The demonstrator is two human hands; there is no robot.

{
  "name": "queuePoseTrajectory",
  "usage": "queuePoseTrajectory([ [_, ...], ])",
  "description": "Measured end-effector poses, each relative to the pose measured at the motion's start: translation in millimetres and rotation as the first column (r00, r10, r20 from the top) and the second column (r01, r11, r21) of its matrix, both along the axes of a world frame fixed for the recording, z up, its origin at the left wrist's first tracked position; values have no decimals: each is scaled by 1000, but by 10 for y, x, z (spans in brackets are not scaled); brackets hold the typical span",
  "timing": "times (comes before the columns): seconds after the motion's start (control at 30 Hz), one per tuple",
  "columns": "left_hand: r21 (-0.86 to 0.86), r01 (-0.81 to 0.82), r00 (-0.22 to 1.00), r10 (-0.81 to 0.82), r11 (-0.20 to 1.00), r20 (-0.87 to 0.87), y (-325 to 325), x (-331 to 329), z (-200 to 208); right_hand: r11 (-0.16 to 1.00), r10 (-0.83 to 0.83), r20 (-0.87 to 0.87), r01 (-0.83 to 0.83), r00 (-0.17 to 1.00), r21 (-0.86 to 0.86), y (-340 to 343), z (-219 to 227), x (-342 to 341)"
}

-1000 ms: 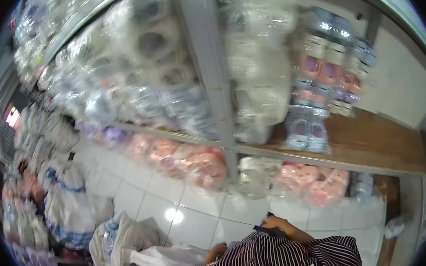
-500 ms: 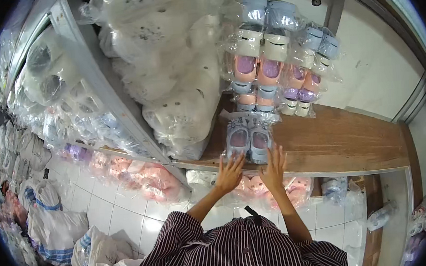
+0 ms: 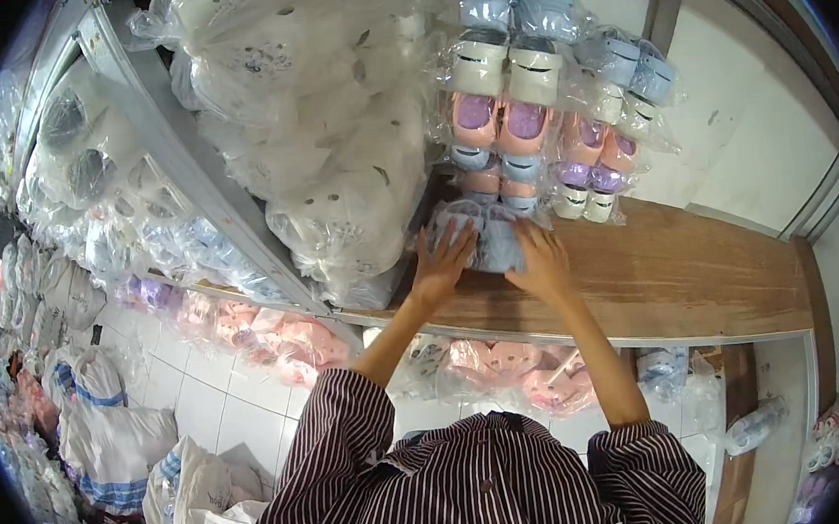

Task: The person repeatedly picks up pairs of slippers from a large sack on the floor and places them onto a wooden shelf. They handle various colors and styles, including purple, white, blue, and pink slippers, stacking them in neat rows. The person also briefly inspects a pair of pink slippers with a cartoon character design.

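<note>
A pair of grey-blue clogs (image 3: 500, 248) in a clear plastic bag is at the foot of a stack of bagged shoes, on a brown wooden shelf. My left hand (image 3: 444, 262) holds the pair's left side, its fingers stretched over the top. On the opposite side my right hand (image 3: 540, 255) grips the pair with its fingers pointing away from me. Both thumbs face inward along the near side. Directly behind the pair rises the stack of bagged clogs (image 3: 510, 127) in light blue, white and peach. My palms hide part of the pair.
A second, shorter stack of bagged clogs (image 3: 616, 133) stands to the right. Large plastic bags of white shoes (image 3: 331, 141) bulge at the left, beside a metal post (image 3: 185, 162). Pink bagged shoes (image 3: 506, 359) lie below the wooden shelf (image 3: 657, 273). White sacks (image 3: 113, 439) rest on the tiled floor.
Both hands have moved farther away from me, taking the clogs toward the foot of the stack. The pair has tipped, so its openings no longer show. The view has shifted slightly.
</note>
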State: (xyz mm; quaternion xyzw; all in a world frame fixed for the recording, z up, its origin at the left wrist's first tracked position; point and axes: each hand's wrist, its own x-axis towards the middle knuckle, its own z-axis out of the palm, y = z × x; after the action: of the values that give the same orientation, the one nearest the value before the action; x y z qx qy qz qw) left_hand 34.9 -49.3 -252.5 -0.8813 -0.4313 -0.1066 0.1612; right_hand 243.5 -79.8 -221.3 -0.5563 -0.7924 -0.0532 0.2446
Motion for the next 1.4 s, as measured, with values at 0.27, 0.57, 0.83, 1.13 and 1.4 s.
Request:
queuePoseTrajectory([
  [0.27, -95, 82, 997, -83, 992, -6, 576, 40, 454, 993, -3, 224, 28, 975, -110, 528, 409, 131],
  [0.57, -365, 148, 987, -160, 919, -2, 1029, -11, 867, 808, 162, 157, -40, 974, -588, 966, 995, 187],
  [0.83, -661, 267, 956, -280, 701, 89, 1097, -106, 1293, 693, 191, 104, -59, 976, -719, 809, 1450, 118],
  [1.13, -587, 400, 912, -367, 703, 182, 546, -182, 1673, 707, 281, 122, -119, 952, -697, 587, 1538, 252],
  [1.4, -422, 442, 880, -289, 792, 378, -507, -750, 1375, 716, 519, 213, -285, 828, -638, -189, 1795, -329],
])
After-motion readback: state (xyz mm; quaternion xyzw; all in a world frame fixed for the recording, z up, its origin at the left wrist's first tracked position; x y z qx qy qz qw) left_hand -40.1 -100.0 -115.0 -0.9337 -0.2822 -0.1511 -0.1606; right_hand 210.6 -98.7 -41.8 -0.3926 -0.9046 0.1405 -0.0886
